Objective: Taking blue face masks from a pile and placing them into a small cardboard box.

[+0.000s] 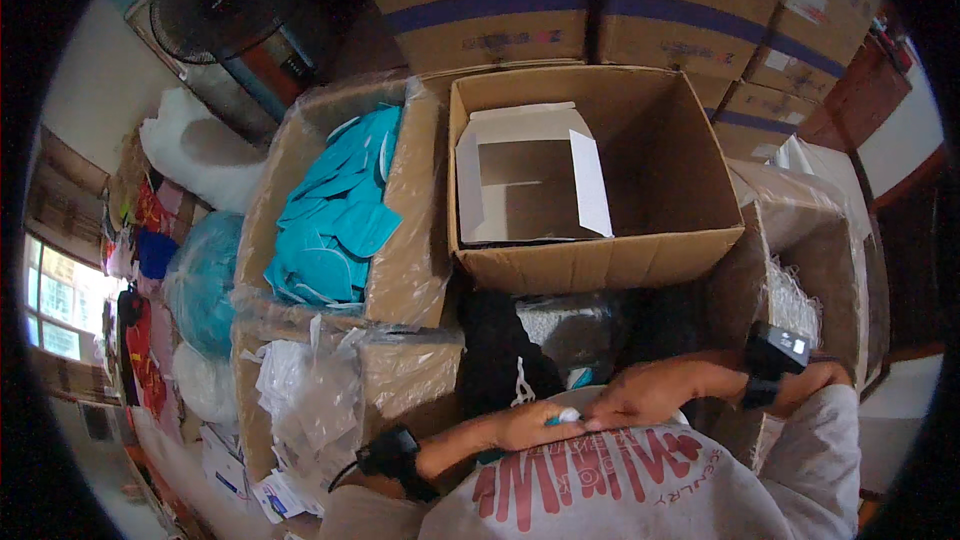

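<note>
Close against my chest, just above the grey printed sweatshirt (640,490) I wear, both my hands meet over a small stack of teal face masks (556,418) with white edging. My left hand (525,427) comes in from the lower left, fingers curled around the near end of the masks; my right hand (640,395) reaches across from the right, its fingertips pinching the other end, so the two hands touch at the masks and neither is nearer than the other. The stack's long axis seems to run left to right between my hands, though most of it is hidden under my fingers and I cannot tell how many masks there are. Each wrist carries a black strapped device (775,352). Straight ahead of my hands, beyond a dark bundle (500,350), stands an open cardboard carton (600,260) holding a small white box (530,175) with its flaps up and nothing visible inside. To the left of that, ahead and left of my left hand, a plastic-lined carton (410,230) is heaped with loose teal masks (335,215). Nearer my left forearm lies crumpled clear plastic wrapping (310,380). Stacked cartons with blue bands (600,5) rise at the far side.
</note>
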